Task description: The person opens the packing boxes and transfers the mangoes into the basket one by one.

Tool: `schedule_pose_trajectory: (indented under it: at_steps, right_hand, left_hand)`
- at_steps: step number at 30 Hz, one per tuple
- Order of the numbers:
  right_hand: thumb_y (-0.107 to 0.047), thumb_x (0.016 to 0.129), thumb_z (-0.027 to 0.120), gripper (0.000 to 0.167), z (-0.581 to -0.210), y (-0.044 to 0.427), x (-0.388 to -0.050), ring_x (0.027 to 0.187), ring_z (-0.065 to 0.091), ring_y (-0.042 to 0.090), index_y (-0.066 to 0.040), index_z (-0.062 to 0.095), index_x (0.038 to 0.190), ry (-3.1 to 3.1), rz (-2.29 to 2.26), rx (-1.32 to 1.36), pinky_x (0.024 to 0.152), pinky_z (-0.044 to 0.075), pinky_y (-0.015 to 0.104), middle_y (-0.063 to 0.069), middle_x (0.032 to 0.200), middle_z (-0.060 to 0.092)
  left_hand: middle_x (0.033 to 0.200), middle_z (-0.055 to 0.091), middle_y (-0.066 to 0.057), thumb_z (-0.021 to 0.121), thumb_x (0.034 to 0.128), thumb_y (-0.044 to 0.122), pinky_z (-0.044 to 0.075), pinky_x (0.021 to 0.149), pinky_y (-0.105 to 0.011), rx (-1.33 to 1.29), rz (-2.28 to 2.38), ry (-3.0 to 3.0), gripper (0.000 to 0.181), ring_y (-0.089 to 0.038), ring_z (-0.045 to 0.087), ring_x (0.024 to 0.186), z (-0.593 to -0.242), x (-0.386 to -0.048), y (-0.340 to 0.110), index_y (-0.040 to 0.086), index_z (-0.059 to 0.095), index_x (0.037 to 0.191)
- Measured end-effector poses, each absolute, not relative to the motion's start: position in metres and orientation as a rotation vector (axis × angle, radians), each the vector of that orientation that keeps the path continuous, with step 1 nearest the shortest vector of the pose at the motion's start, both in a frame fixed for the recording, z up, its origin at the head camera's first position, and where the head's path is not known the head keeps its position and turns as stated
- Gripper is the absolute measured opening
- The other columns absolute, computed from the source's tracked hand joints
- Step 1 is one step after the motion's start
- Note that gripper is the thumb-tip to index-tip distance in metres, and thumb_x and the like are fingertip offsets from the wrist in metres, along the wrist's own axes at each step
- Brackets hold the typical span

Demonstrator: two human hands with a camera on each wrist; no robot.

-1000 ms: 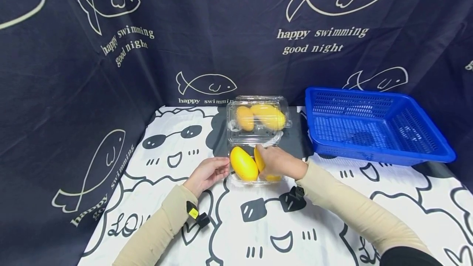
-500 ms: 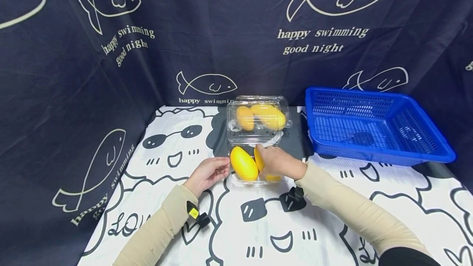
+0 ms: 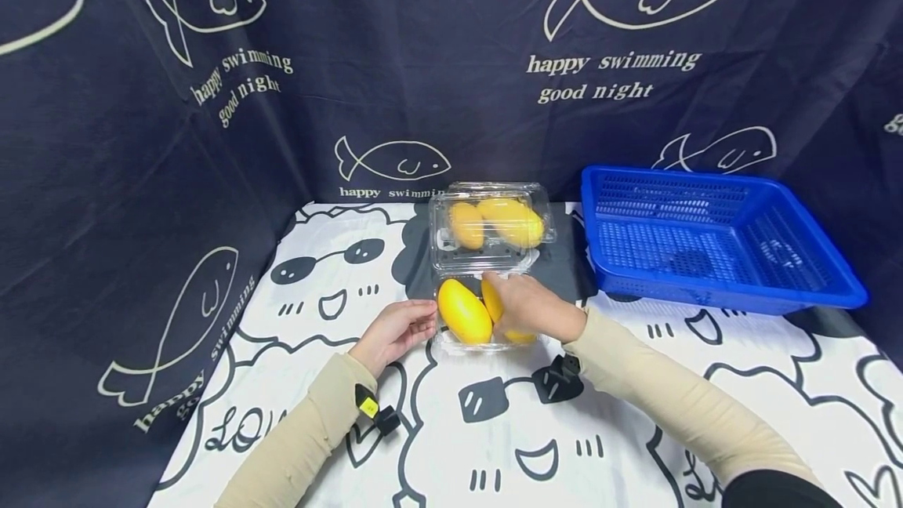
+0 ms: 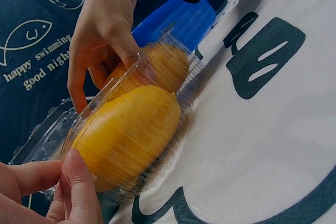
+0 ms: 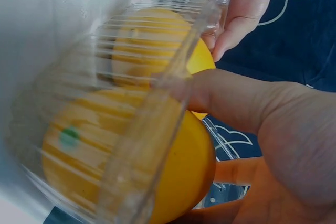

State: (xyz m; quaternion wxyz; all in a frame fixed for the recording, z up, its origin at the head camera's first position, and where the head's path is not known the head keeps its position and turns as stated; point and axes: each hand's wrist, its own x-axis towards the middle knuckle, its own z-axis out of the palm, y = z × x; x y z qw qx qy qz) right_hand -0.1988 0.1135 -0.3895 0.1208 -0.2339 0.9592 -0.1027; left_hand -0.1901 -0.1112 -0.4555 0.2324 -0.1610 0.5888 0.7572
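Note:
A clear plastic clamshell box (image 3: 466, 346) lies open on the table, its lid folded back. Two yellow mangoes are in its front half. The left mango (image 3: 466, 313) is in plain sight; the right mango (image 5: 186, 166), with a green spot in the right wrist view, is partly covered by my right hand (image 3: 534, 308). That hand grips the right mango, thumb between the two fruits and fingers on its far side. At the box's left side, my left hand (image 3: 398, 332) pinches the rim between thumb and fingers, as the left wrist view (image 4: 76, 190) shows.
Behind the front tray, more yellow mangoes (image 3: 511, 222) show through clear plastic. A blue perforated basket (image 3: 705, 292) stands at the back right. Dark fish-print curtains (image 3: 423, 100) hang behind and left of the white patterned tablecloth (image 3: 339, 257).
Almost nothing differs. The head view has shifted very slightly, and both hands stay where they were on the box and the mango.

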Motion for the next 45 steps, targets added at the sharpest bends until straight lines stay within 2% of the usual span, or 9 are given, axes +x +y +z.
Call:
schedule_pose_trajectory:
  at_steps: [6, 13, 22, 27, 34, 45]
  right_hand:
    - [-0.020, 0.064, 0.088, 0.073, -0.386, 0.115, -0.200, 0.073, 0.053, 0.025, -0.009, 0.047, 0.124, 2.822, -0.318, -0.704, 0.072, 0.049, 0.039, 0.005, 0.076, 0.057]
    - [-0.018, 0.067, 0.085, 0.069, -0.381, 0.118, -0.201, 0.075, 0.052, 0.024, -0.011, 0.046, 0.124, 2.825, -0.329, -0.677, 0.070, 0.047, 0.036, 0.006, 0.080, 0.057]
    - [-0.013, 0.068, 0.085, 0.081, -0.372, 0.115, -0.196, 0.087, 0.051, 0.026, -0.009, 0.040, 0.135, 2.826, -0.342, -0.669, 0.080, 0.048, 0.039, 0.007, 0.089, 0.057]
    - [-0.016, 0.067, 0.087, 0.089, -0.366, 0.117, -0.195, 0.088, 0.052, 0.026, -0.007, 0.038, 0.141, 2.855, -0.333, -0.669, 0.080, 0.048, 0.039, 0.010, 0.093, 0.058]
    - [-0.022, 0.065, 0.089, 0.084, -0.360, 0.121, -0.195, 0.084, 0.053, 0.025, -0.009, 0.043, 0.133, 2.892, -0.346, -0.722, 0.073, 0.049, 0.038, 0.010, 0.094, 0.058]
    - [-0.031, 0.062, 0.092, 0.096, -0.349, 0.130, -0.200, 0.093, 0.057, 0.030, -0.008, 0.042, 0.140, 2.901, -0.316, -0.718, 0.084, 0.053, 0.047, 0.014, 0.107, 0.061]
  left_hand:
    - [0.074, 0.063, -0.002, 0.060, 0.0931, 0.005, 0.055, 0.063, -0.018, -0.424, 2.102, 1.602, 0.027, -0.008, 0.059, 0.065, -0.454, -0.190, -0.112, -0.005, 0.056, 0.118]
    - [0.076, 0.063, -0.002, 0.061, 0.0932, 0.006, 0.056, 0.065, -0.018, -0.413, 2.087, 1.614, 0.028, -0.008, 0.060, 0.067, -0.453, -0.190, -0.112, -0.005, 0.056, 0.119]
    - [0.077, 0.063, -0.002, 0.061, 0.0933, 0.006, 0.057, 0.066, -0.018, -0.394, 2.088, 1.618, 0.028, -0.008, 0.060, 0.068, -0.453, -0.191, -0.111, -0.005, 0.057, 0.118]
    - [0.077, 0.063, -0.002, 0.061, 0.0931, 0.006, 0.057, 0.065, -0.018, -0.415, 2.088, 1.621, 0.026, -0.009, 0.060, 0.067, -0.453, -0.191, -0.111, -0.004, 0.058, 0.117]
    - [0.077, 0.063, -0.002, 0.060, 0.0934, 0.005, 0.057, 0.066, -0.018, -0.417, 2.092, 1.621, 0.026, -0.008, 0.060, 0.068, -0.452, -0.191, -0.113, -0.004, 0.058, 0.118]
    - [0.076, 0.063, -0.001, 0.061, 0.0933, 0.007, 0.056, 0.063, -0.016, -0.427, 2.088, 1.619, 0.026, -0.007, 0.059, 0.065, -0.455, -0.189, -0.112, -0.003, 0.059, 0.117]
